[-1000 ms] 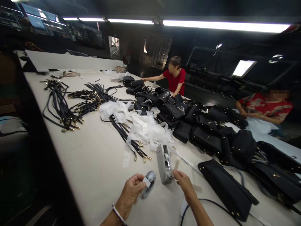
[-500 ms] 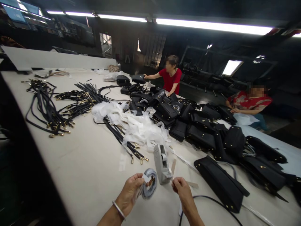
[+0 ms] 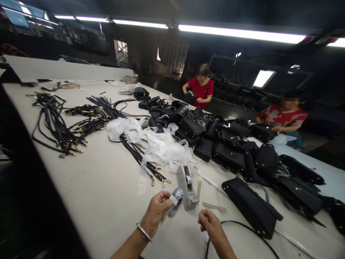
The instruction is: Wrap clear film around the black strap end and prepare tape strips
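My left hand (image 3: 155, 214), with a silver bangle at the wrist, grips a coiled strap (image 3: 176, 208) wrapped in clear film, a small white tag showing at its near side. Just beyond the coil stands a grey tape dispenser (image 3: 183, 189) with a roll in it. My right hand (image 3: 211, 225) is closed, thumb against fingertips, to the right of the dispenser's front end. Whatever may be pinched there is too small to make out. A dark cord (image 3: 242, 223) lies on the table beside the right hand.
A black bag (image 3: 250, 207) lies at right, before a heap of black bags (image 3: 229, 154). White wrapping sheets (image 3: 164, 145) cover some straps mid-table. Bundles of black straps (image 3: 52, 122) lie left. Two people (image 3: 203, 86) in red work across the table (image 3: 102, 201).
My left hand has turned the coil more edge-on and shifted it slightly up and right. My right hand has moved slightly down, away from the dispenser. The far person has lifted a black bag.
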The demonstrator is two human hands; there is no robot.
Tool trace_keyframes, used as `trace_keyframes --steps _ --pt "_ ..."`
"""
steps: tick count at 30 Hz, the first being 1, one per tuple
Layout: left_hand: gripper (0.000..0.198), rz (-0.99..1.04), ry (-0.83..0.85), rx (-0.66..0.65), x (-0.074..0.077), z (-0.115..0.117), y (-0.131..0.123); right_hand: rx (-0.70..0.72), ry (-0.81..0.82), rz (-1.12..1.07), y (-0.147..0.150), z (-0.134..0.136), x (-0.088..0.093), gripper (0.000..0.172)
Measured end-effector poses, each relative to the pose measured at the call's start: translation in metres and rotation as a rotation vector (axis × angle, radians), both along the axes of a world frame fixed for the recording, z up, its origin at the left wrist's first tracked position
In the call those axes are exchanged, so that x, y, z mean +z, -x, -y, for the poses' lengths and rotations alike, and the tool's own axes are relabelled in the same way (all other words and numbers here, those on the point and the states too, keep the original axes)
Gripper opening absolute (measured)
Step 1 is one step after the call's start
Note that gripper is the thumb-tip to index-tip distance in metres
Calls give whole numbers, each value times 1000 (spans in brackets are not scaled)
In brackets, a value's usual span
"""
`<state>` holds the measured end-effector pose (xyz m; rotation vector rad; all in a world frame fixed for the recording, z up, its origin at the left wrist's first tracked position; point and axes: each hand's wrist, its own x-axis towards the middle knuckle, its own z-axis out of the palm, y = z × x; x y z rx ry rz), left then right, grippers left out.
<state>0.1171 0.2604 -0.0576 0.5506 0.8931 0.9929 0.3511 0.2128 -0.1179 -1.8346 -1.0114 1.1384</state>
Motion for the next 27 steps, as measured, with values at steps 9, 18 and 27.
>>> trace_keyframes --steps 9,18,27 --pt "33 -242 -312 -164 5 13 -34 156 -122 -105 49 10 92 36" --pt "34 16 -177 -321 3 30 -55 -7 -212 339 9 26 79 36" --pt "43 -129 -253 -557 -15 39 -81 773 -1034 1131 -46 24 58 38"
